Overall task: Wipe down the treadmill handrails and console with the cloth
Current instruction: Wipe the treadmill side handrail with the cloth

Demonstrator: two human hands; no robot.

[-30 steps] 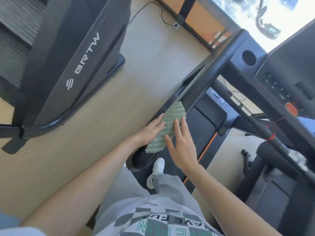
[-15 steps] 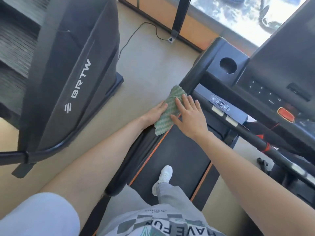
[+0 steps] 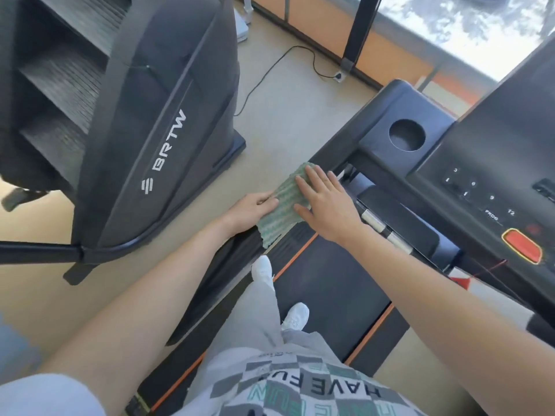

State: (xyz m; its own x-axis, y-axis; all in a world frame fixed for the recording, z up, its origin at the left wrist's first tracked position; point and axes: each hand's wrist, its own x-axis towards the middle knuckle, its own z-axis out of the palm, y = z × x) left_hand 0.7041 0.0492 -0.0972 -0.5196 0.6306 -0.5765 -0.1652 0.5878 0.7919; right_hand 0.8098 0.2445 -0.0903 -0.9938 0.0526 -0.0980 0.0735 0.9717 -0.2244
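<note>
A green ribbed cloth (image 3: 283, 205) is draped over the treadmill's black left handrail (image 3: 336, 142), its lower end hanging off toward the belt. My right hand (image 3: 326, 205) lies flat on the cloth's right side, fingers straight and spread. On the cloth's left edge rests my left hand (image 3: 253, 207), fingers extended along the fabric. The black console (image 3: 492, 163), with number buttons and a red stop button (image 3: 524, 244), stands to the right of both hands. A round cup holder (image 3: 407, 135) sits just beyond the cloth on the console's left corner.
A second dark machine marked BRTW (image 3: 144, 124) stands close on the left, across a strip of beige floor. A black cable (image 3: 270, 73) runs to a floor socket near the window wall. My white shoes (image 3: 295, 316) stand on the treadmill belt (image 3: 330, 292).
Both hands have slid the cloth up the left handrail toward the console. The view has swung so that more of the console shows.
</note>
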